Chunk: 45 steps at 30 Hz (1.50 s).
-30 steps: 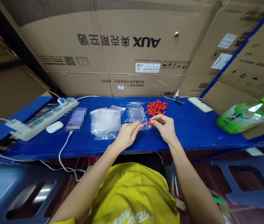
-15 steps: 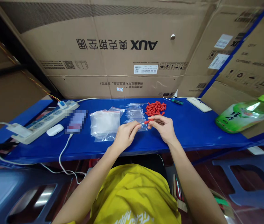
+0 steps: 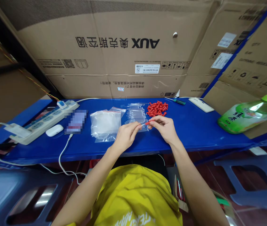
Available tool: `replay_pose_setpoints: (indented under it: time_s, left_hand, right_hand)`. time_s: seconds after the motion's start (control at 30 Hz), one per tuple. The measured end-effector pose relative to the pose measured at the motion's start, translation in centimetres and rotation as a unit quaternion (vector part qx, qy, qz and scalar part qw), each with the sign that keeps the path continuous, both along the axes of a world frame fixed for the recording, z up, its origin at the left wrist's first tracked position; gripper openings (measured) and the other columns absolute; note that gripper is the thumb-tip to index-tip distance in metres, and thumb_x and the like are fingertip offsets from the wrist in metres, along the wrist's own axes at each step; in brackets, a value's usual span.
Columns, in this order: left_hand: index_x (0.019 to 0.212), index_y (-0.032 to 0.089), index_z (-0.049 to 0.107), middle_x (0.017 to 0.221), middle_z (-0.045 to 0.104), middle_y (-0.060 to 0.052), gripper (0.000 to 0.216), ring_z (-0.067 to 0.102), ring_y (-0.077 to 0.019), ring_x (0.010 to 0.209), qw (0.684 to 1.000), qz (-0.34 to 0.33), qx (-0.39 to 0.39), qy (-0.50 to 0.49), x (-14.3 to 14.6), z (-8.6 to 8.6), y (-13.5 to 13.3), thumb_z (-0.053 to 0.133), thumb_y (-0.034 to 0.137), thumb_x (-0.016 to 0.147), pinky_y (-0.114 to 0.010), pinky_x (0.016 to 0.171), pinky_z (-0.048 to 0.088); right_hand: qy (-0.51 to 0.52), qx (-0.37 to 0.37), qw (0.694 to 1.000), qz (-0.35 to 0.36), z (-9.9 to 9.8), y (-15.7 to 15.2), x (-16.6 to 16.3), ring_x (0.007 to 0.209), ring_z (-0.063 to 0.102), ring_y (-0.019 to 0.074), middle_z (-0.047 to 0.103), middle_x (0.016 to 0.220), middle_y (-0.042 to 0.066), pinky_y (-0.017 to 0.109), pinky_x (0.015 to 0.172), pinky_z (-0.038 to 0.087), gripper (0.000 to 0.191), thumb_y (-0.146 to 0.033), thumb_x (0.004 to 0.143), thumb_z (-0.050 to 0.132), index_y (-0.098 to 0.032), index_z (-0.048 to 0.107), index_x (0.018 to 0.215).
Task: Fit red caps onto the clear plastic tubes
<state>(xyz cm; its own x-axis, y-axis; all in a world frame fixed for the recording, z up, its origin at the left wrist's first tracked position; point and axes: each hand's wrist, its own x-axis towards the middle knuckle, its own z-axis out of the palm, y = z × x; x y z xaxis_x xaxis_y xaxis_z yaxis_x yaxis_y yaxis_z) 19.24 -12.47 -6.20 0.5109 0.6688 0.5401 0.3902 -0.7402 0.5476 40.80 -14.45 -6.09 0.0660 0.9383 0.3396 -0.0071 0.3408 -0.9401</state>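
Note:
My left hand (image 3: 127, 135) pinches a thin clear tube (image 3: 143, 125) between thumb and fingertips, most of it hidden by the fingers. In my right hand (image 3: 165, 128) is a red rubber bulb (image 3: 147, 123), gripped at its right end. Bulb and tube meet end to end in the gap between the hands; how deep the tube sits I cannot tell. Just behind lies a row of clear tubes (image 3: 135, 113) on the blue table (image 3: 190, 131). A heap of red rubber bulbs (image 3: 157, 108) is to their right.
Clear zip bags (image 3: 106, 123) lie left of the tubes. Further left are a phone (image 3: 76, 121), a white case (image 3: 54, 130) and a power strip (image 3: 46, 122) with cables. A screwdriver (image 3: 178, 101), a white device (image 3: 201, 104) and a green bottle (image 3: 244, 117) stand or lie rightward.
The red bulb and the tube stay between my hands, with only a slight shift of the fingers. The whole view has moved a little.

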Motion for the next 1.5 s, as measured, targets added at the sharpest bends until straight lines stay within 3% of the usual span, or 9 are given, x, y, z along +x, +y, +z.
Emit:
replay_pose_setpoints:
  time_s: [0.53, 0.77, 0.93, 1.07, 1.17, 1.33, 1.5]
  left_hand:
    - [0.093, 0.018, 0.064, 0.078, 0.065, -0.003, 0.036, 0.059, -0.0147, 0.069, 1.000, -0.019, -0.001, -0.011, 0.0, 0.0, -0.1, 0.040, 0.036, 0.113, -0.026, 0.070, 0.043]
    - [0.096, 0.018, 0.067, 0.082, 0.068, -0.003, 0.036, 0.062, -0.0157, 0.075, 1.000, -0.016, -0.006, 0.000, 0.0, -0.3, 0.2, 0.041, 0.036, 0.113, -0.027, 0.074, 0.044]
    - [0.103, 0.020, 0.070, 0.099, 0.074, -0.004, 0.031, 0.068, -0.0177, 0.089, 0.999, -0.008, -0.008, 0.037, 0.1, -0.2, 0.0, 0.047, 0.038, 0.112, -0.029, 0.082, 0.047]
    - [0.113, 0.023, 0.071, 0.103, 0.072, -0.004, 0.027, 0.066, -0.0197, 0.096, 0.997, 0.031, 0.014, 0.064, 0.1, 0.1, -0.2, 0.053, 0.042, 0.109, -0.032, 0.088, 0.049]
    - [0.112, 0.021, 0.071, 0.108, 0.070, -0.006, 0.025, 0.063, -0.0219, 0.103, 0.995, 0.058, 0.032, 0.073, 0.0, 0.1, 0.0, 0.051, 0.036, 0.110, -0.036, 0.094, 0.048]
    - [0.104, 0.024, 0.075, 0.107, 0.068, -0.005, 0.016, 0.058, -0.0239, 0.103, 0.988, 0.060, 0.046, 0.137, 0.0, -0.3, 0.4, 0.060, 0.029, 0.105, -0.039, 0.088, 0.046]
    - [0.104, 0.028, 0.080, 0.106, 0.067, -0.004, 0.009, 0.057, -0.0247, 0.104, 0.981, 0.083, 0.026, 0.174, 0.0, -0.5, 0.6, 0.073, 0.029, 0.097, -0.040, 0.087, 0.044]
  right_hand:
    - [0.017, 0.000, 1.000, 0.005, -0.1, -0.2, -0.5, 0.065, 0.075, 0.0208, 0.079, 0.074, 0.003, 0.036, 0.070, 0.065, 0.023, -0.045, 0.079, 0.089, -0.023, 0.081, 0.085]
    - [0.004, -0.019, 1.000, 0.020, 0.0, -0.2, -0.1, 0.069, 0.076, 0.0206, 0.080, 0.078, 0.004, 0.035, 0.073, 0.064, 0.026, -0.046, 0.079, 0.088, -0.022, 0.082, 0.089]
    - [-0.094, -0.040, 0.994, 0.050, 0.8, -0.5, 1.5, 0.082, 0.076, 0.0212, 0.081, 0.092, 0.005, 0.035, 0.080, 0.062, 0.028, -0.043, 0.077, 0.089, -0.022, 0.082, 0.096]
    - [-0.194, -0.039, 0.978, 0.060, 1.5, -1.0, 3.1, 0.082, 0.073, 0.0206, 0.080, 0.092, 0.005, 0.035, 0.081, 0.059, 0.023, -0.041, 0.083, 0.083, -0.020, 0.080, 0.092]
    - [-0.242, -0.048, 0.967, 0.061, 1.6, -1.1, 3.9, 0.080, 0.070, 0.0200, 0.078, 0.088, 0.004, 0.034, 0.079, 0.056, 0.021, -0.041, 0.084, 0.082, -0.021, 0.079, 0.088]
    - [-0.335, -0.010, 0.935, 0.118, 1.0, -0.7, 2.9, 0.085, 0.065, 0.0203, 0.076, 0.089, 0.003, 0.034, 0.080, 0.051, 0.010, -0.032, 0.090, 0.078, -0.023, 0.081, 0.094]
    - [-0.421, 0.038, 0.902, 0.090, 0.1, -0.1, 1.3, 0.095, 0.062, 0.0220, 0.074, 0.088, 0.002, 0.035, 0.088, 0.048, 0.009, -0.016, 0.086, 0.079, -0.024, 0.079, 0.089]
